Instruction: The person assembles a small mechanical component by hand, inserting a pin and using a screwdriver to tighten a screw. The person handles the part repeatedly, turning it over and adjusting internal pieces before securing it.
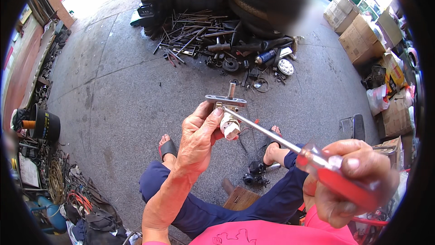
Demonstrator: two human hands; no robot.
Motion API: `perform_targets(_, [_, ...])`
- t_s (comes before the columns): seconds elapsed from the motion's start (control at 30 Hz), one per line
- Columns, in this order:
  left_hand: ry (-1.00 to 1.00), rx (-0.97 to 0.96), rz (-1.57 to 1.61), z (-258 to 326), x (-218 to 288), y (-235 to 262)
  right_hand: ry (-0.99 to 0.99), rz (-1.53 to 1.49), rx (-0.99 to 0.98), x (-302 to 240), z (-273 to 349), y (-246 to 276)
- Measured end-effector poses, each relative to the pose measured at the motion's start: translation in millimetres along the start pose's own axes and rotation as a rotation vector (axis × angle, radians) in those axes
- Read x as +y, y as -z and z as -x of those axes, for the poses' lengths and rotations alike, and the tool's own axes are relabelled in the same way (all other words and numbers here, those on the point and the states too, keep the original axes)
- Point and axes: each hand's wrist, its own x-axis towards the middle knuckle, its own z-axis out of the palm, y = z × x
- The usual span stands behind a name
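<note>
My left hand holds a small metal latch part with a flat plate, a short pin on top and a white plastic piece below. My right hand is closed around the clear red handle of a screwdriver. Its long steel shaft runs up and left, and the tip meets the metal part just under the plate. Both hands are raised over my knees, which are in dark blue trousers.
A pile of metal rods, scrap parts and tyres lies ahead on the concrete floor. Cardboard boxes line the right side. Cables, a black bucket and tools crowd the left. A small dark part lies between my sandalled feet.
</note>
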Motion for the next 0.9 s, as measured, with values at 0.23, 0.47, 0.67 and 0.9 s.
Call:
perform_targets(0.23, [-0.112,0.017,-0.028,-1.0,-3.6,2.2,0.064,-0.087,-0.102,-8.9,-17.2,-24.3])
perform_targets(0.47, [-0.251,0.097,0.01,1.8,3.8,-3.6,0.098,-0.092,-0.154,-9.0,-15.2,-21.0])
perform_targets(0.67, [-0.307,0.132,0.1,1.9,5.0,-0.7,0.128,-0.118,-0.221,-9.0,-14.7,-23.2])
perform_targets(0.9, [-0.348,0.136,0.149,1.8,5.3,-1.9,0.088,-0.174,-0.265,-7.1,-10.3,-19.1])
